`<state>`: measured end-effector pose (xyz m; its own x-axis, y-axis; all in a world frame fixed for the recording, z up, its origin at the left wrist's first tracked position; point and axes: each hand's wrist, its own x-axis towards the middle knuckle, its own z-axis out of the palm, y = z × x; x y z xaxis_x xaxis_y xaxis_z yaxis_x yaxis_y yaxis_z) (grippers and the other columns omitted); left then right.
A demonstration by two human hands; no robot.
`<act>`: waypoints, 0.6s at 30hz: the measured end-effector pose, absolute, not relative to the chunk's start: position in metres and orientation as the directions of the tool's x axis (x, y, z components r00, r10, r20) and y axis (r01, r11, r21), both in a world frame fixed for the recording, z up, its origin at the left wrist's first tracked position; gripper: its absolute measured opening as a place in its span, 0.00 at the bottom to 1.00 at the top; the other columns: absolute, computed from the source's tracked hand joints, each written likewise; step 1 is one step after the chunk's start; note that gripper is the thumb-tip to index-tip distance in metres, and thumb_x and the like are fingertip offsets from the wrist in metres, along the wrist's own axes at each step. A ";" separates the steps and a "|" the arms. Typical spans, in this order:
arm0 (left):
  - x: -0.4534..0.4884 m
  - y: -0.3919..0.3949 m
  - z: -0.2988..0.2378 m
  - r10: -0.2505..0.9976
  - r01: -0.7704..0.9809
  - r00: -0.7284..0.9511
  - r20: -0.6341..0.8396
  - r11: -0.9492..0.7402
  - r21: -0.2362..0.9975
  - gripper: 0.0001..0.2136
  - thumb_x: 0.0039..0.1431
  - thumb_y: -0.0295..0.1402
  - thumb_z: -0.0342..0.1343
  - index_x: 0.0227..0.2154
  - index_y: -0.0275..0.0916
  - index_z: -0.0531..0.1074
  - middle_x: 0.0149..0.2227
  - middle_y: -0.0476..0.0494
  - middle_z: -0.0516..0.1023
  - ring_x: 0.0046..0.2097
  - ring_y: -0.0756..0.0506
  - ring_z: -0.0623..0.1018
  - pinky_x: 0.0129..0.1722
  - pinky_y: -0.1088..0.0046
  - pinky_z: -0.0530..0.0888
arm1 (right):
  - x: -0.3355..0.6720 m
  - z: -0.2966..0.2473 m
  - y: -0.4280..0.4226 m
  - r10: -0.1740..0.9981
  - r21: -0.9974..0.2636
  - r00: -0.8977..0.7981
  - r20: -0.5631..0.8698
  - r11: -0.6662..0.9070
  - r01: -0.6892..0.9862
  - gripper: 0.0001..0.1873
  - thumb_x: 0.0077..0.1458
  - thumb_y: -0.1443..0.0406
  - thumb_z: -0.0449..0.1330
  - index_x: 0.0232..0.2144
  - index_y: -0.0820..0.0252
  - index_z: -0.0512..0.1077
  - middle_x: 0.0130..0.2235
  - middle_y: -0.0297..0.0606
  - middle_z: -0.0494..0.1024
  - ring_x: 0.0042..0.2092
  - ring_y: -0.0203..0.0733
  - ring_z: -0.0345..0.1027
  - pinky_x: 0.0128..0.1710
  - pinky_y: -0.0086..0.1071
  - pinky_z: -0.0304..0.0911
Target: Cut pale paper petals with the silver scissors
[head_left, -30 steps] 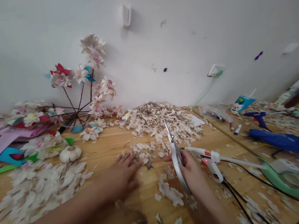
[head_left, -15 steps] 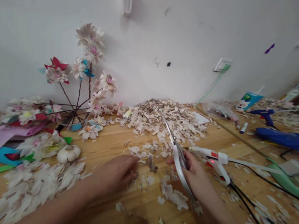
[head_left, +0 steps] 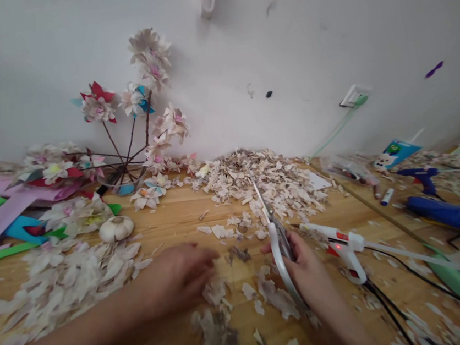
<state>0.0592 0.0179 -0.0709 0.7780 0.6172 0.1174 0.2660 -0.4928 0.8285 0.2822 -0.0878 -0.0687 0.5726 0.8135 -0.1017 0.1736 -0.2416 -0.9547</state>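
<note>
1. Silver, pale-handled scissors (head_left: 275, 239) are pointing toward a heap of papery flakes (head_left: 283, 180).
2. My right hand (head_left: 305, 266) is grasping them.
3. My left hand (head_left: 179, 272) is blurring, fingers half-curled; I can't tell its hold.

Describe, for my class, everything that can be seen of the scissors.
The scissors have slim, shiny blades that look like metal and a long, curved, silvery-white handle. They are gripped in the right hand, whose fingers hide part of the handle. The tips point away from the person, toward the pile of flakes; whether they touch it is unclear. The blades look close together, though I cannot tell if they are fully shut. The white glue gun lies to their right.
</note>
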 end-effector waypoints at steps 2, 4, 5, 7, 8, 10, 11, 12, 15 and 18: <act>0.071 0.034 -0.074 0.616 0.414 0.772 0.153 -0.672 0.614 0.14 0.57 0.31 0.49 0.45 0.43 0.72 0.44 0.40 0.79 0.44 0.39 0.77 0.45 0.63 0.70 | 0.283 -0.070 -0.087 0.812 -0.952 0.579 -0.071 -0.228 0.204 0.15 0.36 0.60 0.60 0.30 0.57 0.68 0.28 0.35 0.76 0.30 0.46 0.66 0.28 0.34 0.59; 0.085 0.049 -0.078 0.577 0.438 0.800 0.162 -0.747 0.499 0.18 0.54 0.26 0.48 0.49 0.38 0.69 0.49 0.35 0.75 0.49 0.37 0.74 0.49 0.58 0.68 | 0.283 -0.071 -0.087 0.817 -0.952 0.573 -0.060 -0.220 0.214 0.15 0.36 0.60 0.59 0.31 0.58 0.68 0.29 0.36 0.76 0.31 0.46 0.67 0.29 0.34 0.59; 0.092 0.055 -0.080 0.559 0.425 0.813 0.165 -0.762 0.488 0.20 0.52 0.24 0.48 0.50 0.37 0.68 0.50 0.35 0.75 0.51 0.37 0.73 0.51 0.57 0.67 | 0.283 -0.071 -0.086 0.819 -0.952 0.570 -0.069 -0.224 0.207 0.16 0.36 0.60 0.59 0.32 0.58 0.68 0.29 0.36 0.76 0.31 0.47 0.67 0.28 0.33 0.58; 0.102 0.064 -0.084 0.520 0.384 0.840 0.158 -0.774 0.504 0.22 0.49 0.21 0.49 0.49 0.39 0.69 0.49 0.38 0.76 0.51 0.39 0.72 0.52 0.59 0.67 | 0.282 -0.072 -0.086 0.819 -0.956 0.565 -0.102 -0.238 0.174 0.18 0.36 0.60 0.59 0.34 0.59 0.68 0.31 0.37 0.76 0.32 0.47 0.67 0.25 0.31 0.56; 0.106 0.066 -0.085 0.509 0.370 0.847 0.153 -0.771 0.517 0.22 0.49 0.21 0.49 0.47 0.40 0.70 0.47 0.40 0.77 0.50 0.40 0.73 0.52 0.61 0.67 | 0.281 -0.073 -0.086 0.815 -0.956 0.566 -0.123 -0.251 0.153 0.19 0.36 0.59 0.59 0.35 0.59 0.67 0.32 0.37 0.77 0.31 0.47 0.67 0.23 0.31 0.55; 0.111 0.068 -0.087 0.523 0.368 0.840 0.145 -0.745 0.556 0.18 0.49 0.22 0.50 0.43 0.41 0.73 0.43 0.42 0.79 0.47 0.41 0.75 0.50 0.62 0.68 | 0.281 -0.074 -0.086 0.812 -0.957 0.565 -0.149 -0.263 0.125 0.21 0.36 0.58 0.59 0.36 0.59 0.67 0.32 0.38 0.76 0.29 0.45 0.67 0.21 0.30 0.54; 0.112 0.068 -0.087 0.546 0.378 0.825 0.142 -0.722 0.580 0.15 0.50 0.23 0.51 0.40 0.41 0.74 0.41 0.42 0.79 0.46 0.41 0.75 0.49 0.62 0.68 | 0.280 -0.074 -0.086 0.814 -0.959 0.561 -0.152 -0.259 0.117 0.21 0.36 0.58 0.60 0.36 0.58 0.66 0.32 0.37 0.76 0.28 0.44 0.66 0.20 0.29 0.54; 0.112 0.066 -0.087 0.577 0.392 0.805 0.139 -0.692 0.606 0.13 0.51 0.25 0.51 0.39 0.40 0.74 0.40 0.42 0.79 0.45 0.40 0.76 0.48 0.61 0.68 | 0.280 -0.074 -0.086 0.817 -0.962 0.557 -0.148 -0.251 0.112 0.20 0.37 0.58 0.60 0.35 0.58 0.66 0.31 0.36 0.76 0.27 0.43 0.65 0.20 0.29 0.53; 0.110 0.056 -0.083 0.675 0.421 0.730 0.110 -0.571 0.705 0.11 0.55 0.30 0.50 0.40 0.37 0.72 0.38 0.38 0.79 0.42 0.40 0.77 0.43 0.61 0.71 | 0.279 -0.074 -0.088 0.830 -0.976 0.546 -0.114 -0.195 0.094 0.17 0.38 0.60 0.62 0.34 0.57 0.66 0.29 0.34 0.75 0.25 0.39 0.64 0.20 0.28 0.54; 0.102 0.035 -0.078 0.713 0.373 0.700 0.030 -0.401 0.837 0.14 0.56 0.33 0.50 0.44 0.34 0.69 0.35 0.39 0.80 0.36 0.44 0.79 0.34 0.69 0.74 | 0.275 -0.074 -0.089 0.868 -0.992 0.485 -0.106 -0.123 0.003 0.16 0.38 0.62 0.64 0.33 0.57 0.67 0.30 0.33 0.77 0.20 0.33 0.59 0.17 0.26 0.51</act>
<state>0.1022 0.0347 -0.0780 0.7005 0.7130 0.0300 0.3726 -0.4013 0.8367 0.2747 -0.0891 -0.0744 0.4846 0.8683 -0.1058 0.0033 -0.1227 -0.9924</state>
